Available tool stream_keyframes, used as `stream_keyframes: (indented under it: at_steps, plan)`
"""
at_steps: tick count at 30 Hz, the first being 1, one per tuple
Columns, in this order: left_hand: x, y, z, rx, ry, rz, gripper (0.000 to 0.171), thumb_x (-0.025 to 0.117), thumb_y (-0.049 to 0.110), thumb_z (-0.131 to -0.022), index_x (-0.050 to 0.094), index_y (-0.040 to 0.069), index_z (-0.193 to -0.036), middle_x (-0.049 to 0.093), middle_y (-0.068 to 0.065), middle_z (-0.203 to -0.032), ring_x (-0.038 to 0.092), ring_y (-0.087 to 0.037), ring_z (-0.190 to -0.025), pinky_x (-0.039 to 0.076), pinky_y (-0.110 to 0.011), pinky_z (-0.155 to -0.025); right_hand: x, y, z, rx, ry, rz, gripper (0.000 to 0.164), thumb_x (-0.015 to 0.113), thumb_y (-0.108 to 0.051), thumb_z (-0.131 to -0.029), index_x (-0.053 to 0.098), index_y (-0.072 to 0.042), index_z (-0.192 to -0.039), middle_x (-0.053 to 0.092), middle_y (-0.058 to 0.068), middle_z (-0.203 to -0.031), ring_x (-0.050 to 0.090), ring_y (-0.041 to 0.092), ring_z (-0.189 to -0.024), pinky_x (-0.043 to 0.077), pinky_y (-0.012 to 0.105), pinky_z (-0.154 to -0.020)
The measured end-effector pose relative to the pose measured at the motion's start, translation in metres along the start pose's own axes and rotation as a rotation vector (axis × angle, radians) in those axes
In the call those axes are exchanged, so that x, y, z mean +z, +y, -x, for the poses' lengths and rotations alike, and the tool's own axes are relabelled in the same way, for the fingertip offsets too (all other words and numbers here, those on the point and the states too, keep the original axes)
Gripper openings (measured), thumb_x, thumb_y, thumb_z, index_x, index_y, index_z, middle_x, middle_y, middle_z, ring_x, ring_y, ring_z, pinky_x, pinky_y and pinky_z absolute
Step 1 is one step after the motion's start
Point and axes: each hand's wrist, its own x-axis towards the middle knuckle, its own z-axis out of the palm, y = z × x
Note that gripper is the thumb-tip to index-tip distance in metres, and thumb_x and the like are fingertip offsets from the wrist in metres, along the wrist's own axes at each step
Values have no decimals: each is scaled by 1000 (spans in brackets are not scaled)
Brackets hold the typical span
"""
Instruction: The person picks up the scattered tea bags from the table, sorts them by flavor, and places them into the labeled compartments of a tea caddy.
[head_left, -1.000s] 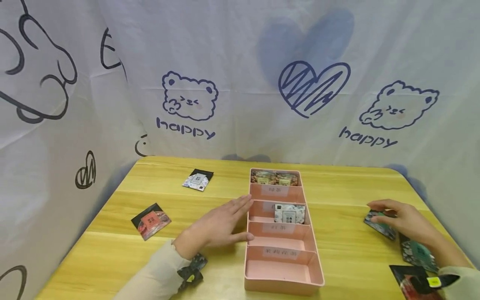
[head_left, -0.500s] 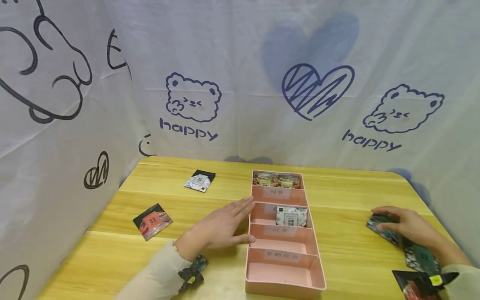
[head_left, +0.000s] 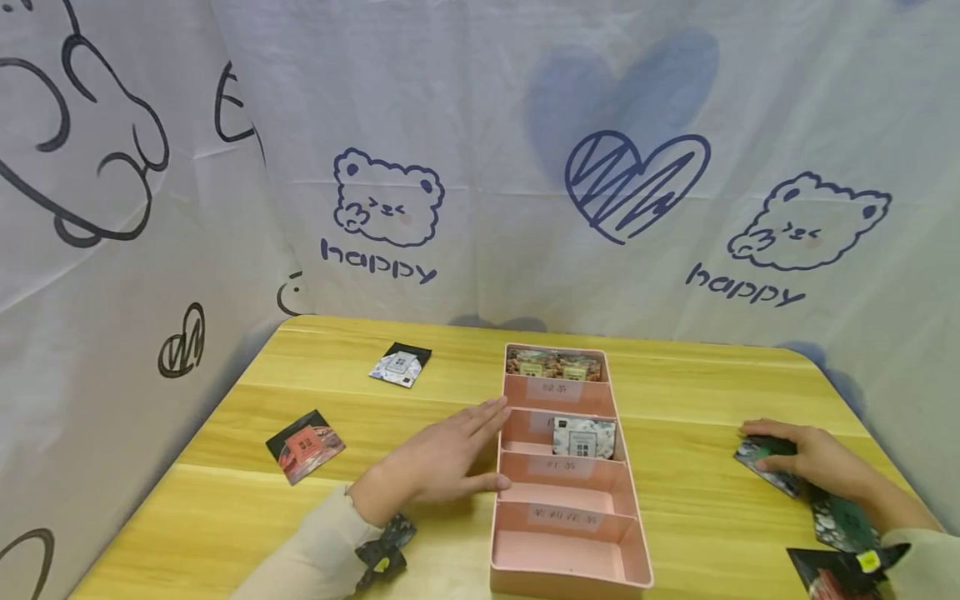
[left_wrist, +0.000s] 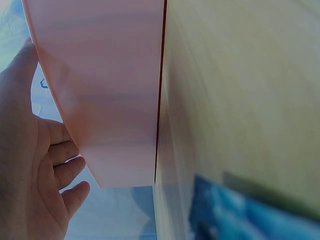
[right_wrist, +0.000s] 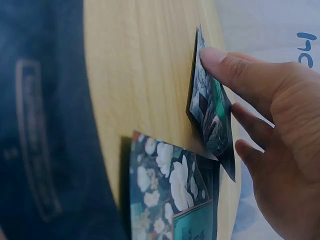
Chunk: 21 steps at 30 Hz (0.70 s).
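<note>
My left hand (head_left: 442,454) rests with straight fingers along the left rim of a long pink divided box (head_left: 555,550). In the left wrist view its fingertips lie against the edge of the box's side wall (left_wrist: 110,100). Far to the right, my right hand (head_left: 828,462) pinches a dark tea bag packet (head_left: 757,460) with a green label. The right wrist view has the thumb on the packet's face (right_wrist: 200,92) and the other fingers behind it, the packet tilted up on edge. A white tea packet (head_left: 585,437) leans inside the box's second compartment from the back.
Two brown tea packets (head_left: 532,364) fill the rearmost compartment. Left of the box lie a white-and-black packet (head_left: 401,364), a red one (head_left: 305,447) and a dark one (head_left: 397,531) by my left wrist. A green-labelled packet (head_left: 846,521) and a black-and-red one (head_left: 813,571) lie near my right wrist.
The head view has shifted slightly. My right thumb has drawn back a little over the green-labelled packet; my left hand stays at the box rim.
</note>
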Motion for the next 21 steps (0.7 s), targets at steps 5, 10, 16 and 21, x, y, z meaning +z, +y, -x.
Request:
stream_keyframes:
  at_steps: [5,10,16,21]
  plan:
    - [1,0,0,-3,0,1,96,22,76,-92,6,9,-158,4,-8,-164,11,-24,-148,20,-42,-119,0,1,-2,-45,-16,-10,58,78,-30,-81,63,-3,-129,49,30,-138,38,56,-126,39,68,-93]
    - [1,0,1,2,4,3,96,22,77,-91,6,9,-158,4,-8,-164,10,-24,-148,19,-42,-119,1,1,-5,-80,-35,16,53,77,-31,-82,65,-2,-125,51,31,-132,44,55,-120,44,67,-88]
    - [1,-1,2,5,7,2,96,22,76,-92,7,8,-158,4,-9,-164,10,-24,-148,19,-42,-119,-1,0,-12,-79,-41,61,46,78,-34,-81,69,-6,-116,56,18,-117,55,41,-106,52,54,-82]
    - [2,-1,1,6,10,1,96,21,76,-92,7,8,-158,4,-9,-164,10,-24,-148,19,-43,-119,-4,-4,-16,-62,-65,92,43,78,-35,-81,69,-7,-113,55,9,-108,57,29,-96,53,45,-76]
